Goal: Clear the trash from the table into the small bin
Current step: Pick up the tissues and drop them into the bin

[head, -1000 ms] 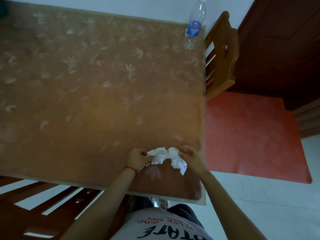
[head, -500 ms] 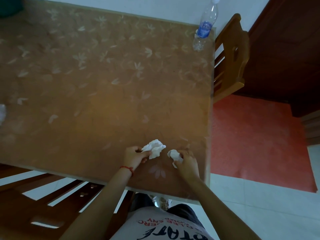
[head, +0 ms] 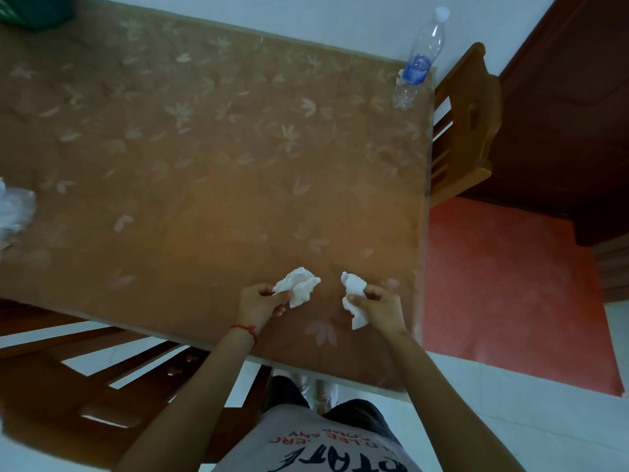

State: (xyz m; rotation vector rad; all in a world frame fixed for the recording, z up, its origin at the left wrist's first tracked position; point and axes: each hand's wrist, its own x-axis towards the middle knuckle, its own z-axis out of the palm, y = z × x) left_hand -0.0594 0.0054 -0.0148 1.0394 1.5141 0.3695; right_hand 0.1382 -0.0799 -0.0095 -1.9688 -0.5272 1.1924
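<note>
Two crumpled tissue wads, one per hand, both at the near edge of the table (head: 211, 185); left wad (head: 296, 287) pinched between thumb and fingers of the left hand (head: 261, 303), right wad (head: 354, 296) gripped in the curled right hand (head: 381, 306), tail dangling below the grip; wads apart, a gap between them. Best to ball each tighter so nothing drops; green bin (head: 32, 10) looks to sit far past the left grip, more crumpled trash (head: 13, 209) out that way; bottle (head: 418, 64) far beyond the right grip.
</note>
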